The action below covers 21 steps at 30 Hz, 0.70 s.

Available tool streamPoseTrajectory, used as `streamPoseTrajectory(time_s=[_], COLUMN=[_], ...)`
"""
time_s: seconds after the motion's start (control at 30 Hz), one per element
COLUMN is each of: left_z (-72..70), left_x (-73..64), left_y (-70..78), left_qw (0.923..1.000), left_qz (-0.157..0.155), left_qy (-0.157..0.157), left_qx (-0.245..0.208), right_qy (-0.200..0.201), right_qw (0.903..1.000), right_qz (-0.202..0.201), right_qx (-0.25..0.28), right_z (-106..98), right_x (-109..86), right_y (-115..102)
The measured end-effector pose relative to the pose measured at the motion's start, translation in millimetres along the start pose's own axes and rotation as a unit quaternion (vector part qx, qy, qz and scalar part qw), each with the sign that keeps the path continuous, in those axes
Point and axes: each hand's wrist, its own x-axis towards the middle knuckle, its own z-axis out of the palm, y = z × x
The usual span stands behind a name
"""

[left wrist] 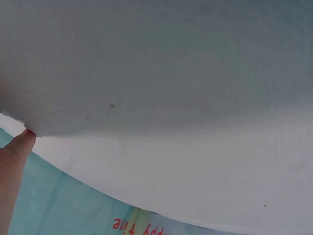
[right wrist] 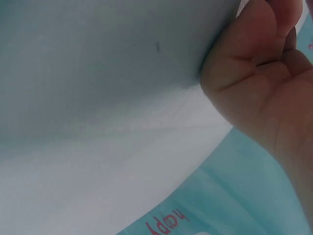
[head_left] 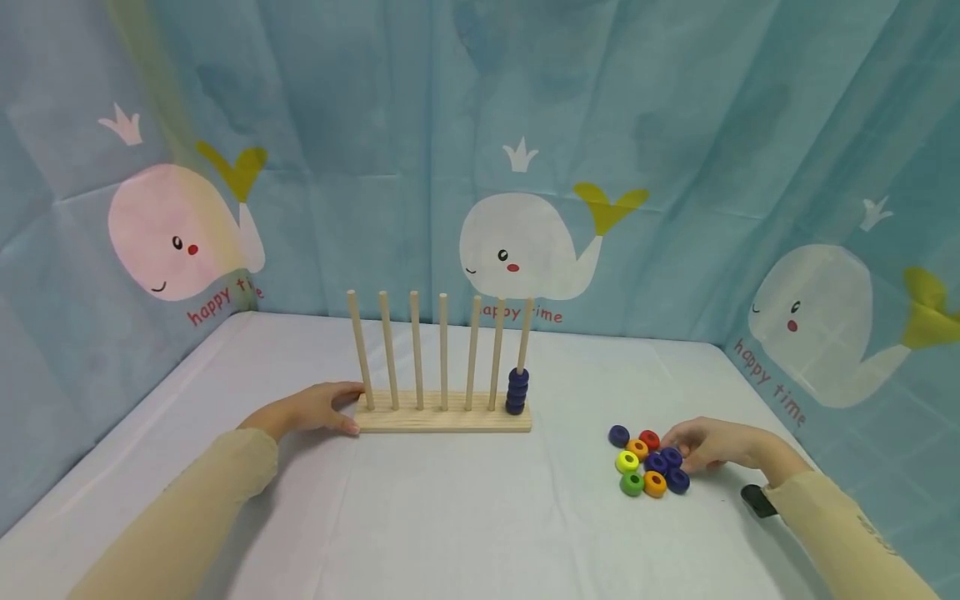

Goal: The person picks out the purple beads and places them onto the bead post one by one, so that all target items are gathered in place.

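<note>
A pale wooden abacus stand [head_left: 444, 423] with several upright pegs stands mid-table. Several dark blue beads [head_left: 517, 392] are stacked on its rightmost peg. At the stand's left end, my left hand [head_left: 318, 408] grips the base, thumb at the front corner and fingers behind. Right of the stand lies a cluster of ring beads, among them a red bead [head_left: 649, 439], a yellow bead [head_left: 627, 462] and a green bead [head_left: 632, 483]. My right hand [head_left: 712, 443] reaches in from the right, thumb and forefinger around a dark blue bead [head_left: 672, 457]. In the right wrist view its fingertips are cut off.
A white cloth [head_left: 450, 517] covers the table. Blue curtains [head_left: 360, 167] printed with whales rise behind and at both sides. Near the right sleeve [head_left: 840, 525] lies a small black object [head_left: 757, 502]. Another dark blue bead [head_left: 618, 435] sits at the cluster's left edge.
</note>
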Motion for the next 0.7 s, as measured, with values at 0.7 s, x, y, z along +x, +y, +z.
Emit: streamPoseTrajectory(time_s=[0.7], left_z=[1.0], left_x=[1.3], left_y=[-0.4], left_qw=[0.9999], left_qz=[-0.009], left_qy=[-0.006], left_qx=[-0.003], right_qy=[0.04], right_qw=[0.9992], right_qz=[0.004], right_qx=[-0.001], right_z=[-0.5], right_x=[-7.9], right_y=[3.2])
